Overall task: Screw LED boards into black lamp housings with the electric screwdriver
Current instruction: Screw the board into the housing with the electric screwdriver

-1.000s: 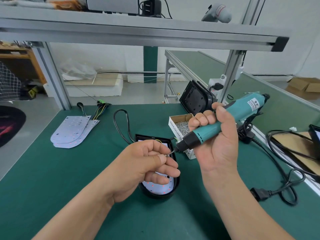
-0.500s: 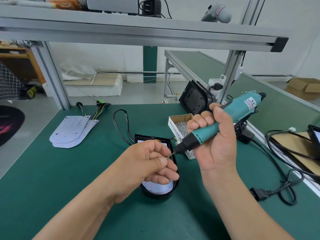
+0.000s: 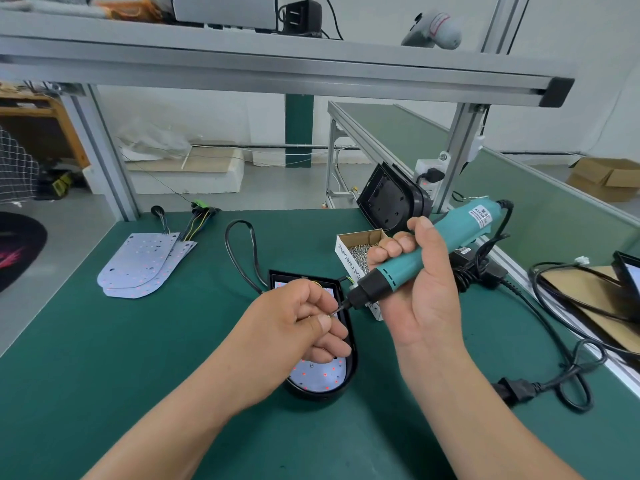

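The right hand (image 3: 420, 296) is gripping the teal electric screwdriver (image 3: 446, 242) above the black lamp housing (image 3: 322, 394). The left hand (image 3: 301, 323), over the housing, is pinching a small screw (image 3: 334, 313) against the bit tip. The LED board (image 3: 320, 375) is lying inside the housing. The cardboard screw box (image 3: 358, 242) is standing just behind the housing.

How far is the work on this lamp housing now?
Done: an LED board lies in the black housing. In hand: the right hand grips the screwdriver; the left hand pinches a small screw at its bit. Left: driving it, then the spare boards.
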Motion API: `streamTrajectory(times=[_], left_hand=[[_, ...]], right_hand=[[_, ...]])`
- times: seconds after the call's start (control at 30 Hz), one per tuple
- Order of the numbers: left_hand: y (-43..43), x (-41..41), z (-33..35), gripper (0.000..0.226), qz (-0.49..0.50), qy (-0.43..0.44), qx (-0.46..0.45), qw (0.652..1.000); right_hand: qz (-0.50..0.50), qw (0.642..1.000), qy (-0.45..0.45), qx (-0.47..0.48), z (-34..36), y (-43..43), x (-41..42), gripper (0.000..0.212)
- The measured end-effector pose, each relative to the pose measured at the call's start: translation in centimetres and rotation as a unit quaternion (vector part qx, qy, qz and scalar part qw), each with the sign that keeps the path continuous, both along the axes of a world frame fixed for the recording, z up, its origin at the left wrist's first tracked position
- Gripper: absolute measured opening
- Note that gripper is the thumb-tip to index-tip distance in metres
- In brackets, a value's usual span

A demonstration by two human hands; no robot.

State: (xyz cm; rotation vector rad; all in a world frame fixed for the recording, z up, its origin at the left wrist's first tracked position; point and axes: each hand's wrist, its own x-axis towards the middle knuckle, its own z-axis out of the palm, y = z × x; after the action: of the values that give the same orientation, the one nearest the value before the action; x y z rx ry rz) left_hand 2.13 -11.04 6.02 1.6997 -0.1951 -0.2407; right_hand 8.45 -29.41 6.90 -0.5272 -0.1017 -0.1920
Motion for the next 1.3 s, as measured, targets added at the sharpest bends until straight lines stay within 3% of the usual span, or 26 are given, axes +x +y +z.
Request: streamTrajectory(times=[0.53, 0.7, 0.8, 0.9, 0.97, 1.3], left_hand=[[0.7, 0.4, 0.2, 0.022, 0.007, 0.017, -0.020, 1.000], [2.2, 2.2, -0.7, 0.023, 0.167, -0.071, 0.111, 0.977], [3.5, 3.5, -1.2, 0.014, 0.239, -0.059, 0.168, 0.954], [3.8, 3.9, -1.8, 0.049, 0.213, 0.008, 0.205, 0.955], [3.3, 3.7, -2.4, 0.059, 0.165, 0.037, 0.218, 0.961], [3.1, 3.4, -2.5, 0.050, 0.085, 0.103, 0.191, 0.973]], right_hand=[[-0.012, 0.999, 0.021, 0.045, 0.4, -0.2, -0.1, 0.012], [-0.030, 0.998, 0.014, 0.048, 0.4, -0.9, 0.3, 0.014], [-0.043, 0.998, 0.016, 0.047, 0.2, -1.4, 0.8, 0.017], [-0.055, 0.998, 0.021, 0.038, -0.3, -1.7, 1.3, 0.014], [-0.063, 0.997, 0.026, 0.024, -0.7, -1.8, 1.6, 0.014], [-0.094, 0.994, 0.035, -0.039, -2.0, -2.0, 2.7, 0.016]])
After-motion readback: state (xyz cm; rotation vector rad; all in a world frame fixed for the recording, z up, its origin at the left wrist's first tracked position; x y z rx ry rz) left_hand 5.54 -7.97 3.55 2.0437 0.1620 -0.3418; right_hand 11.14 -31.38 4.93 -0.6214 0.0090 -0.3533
